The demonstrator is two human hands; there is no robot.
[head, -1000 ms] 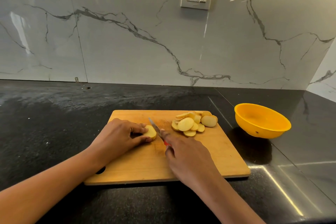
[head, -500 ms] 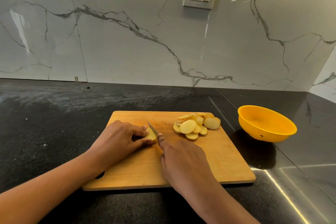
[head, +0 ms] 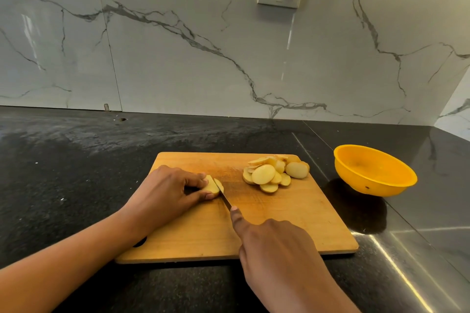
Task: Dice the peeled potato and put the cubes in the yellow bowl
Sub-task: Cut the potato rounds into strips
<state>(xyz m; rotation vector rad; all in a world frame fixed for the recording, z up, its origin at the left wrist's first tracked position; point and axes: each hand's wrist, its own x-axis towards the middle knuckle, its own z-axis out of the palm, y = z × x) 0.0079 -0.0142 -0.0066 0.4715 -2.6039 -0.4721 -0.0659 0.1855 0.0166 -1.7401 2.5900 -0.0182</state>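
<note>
Right hand (head: 277, 249) gripping knife (head: 224, 198), left hand (head: 165, 190) pinching small potato stub (head: 211, 184) on board (head: 292, 223), fingertips right beside blade so a slip could nick them; slices (head: 273, 174) not yet diced, yellow bowl (head: 373, 171) empty beyond.

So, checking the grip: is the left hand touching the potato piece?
Touching. The head view shows the left hand pinching the potato piece between fingertips and thumb.

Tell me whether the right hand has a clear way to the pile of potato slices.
Probably yes. Only bare cutting board lies between the right hand and the potato slices. The hand grips the knife, so it is not free to grasp them.
</note>
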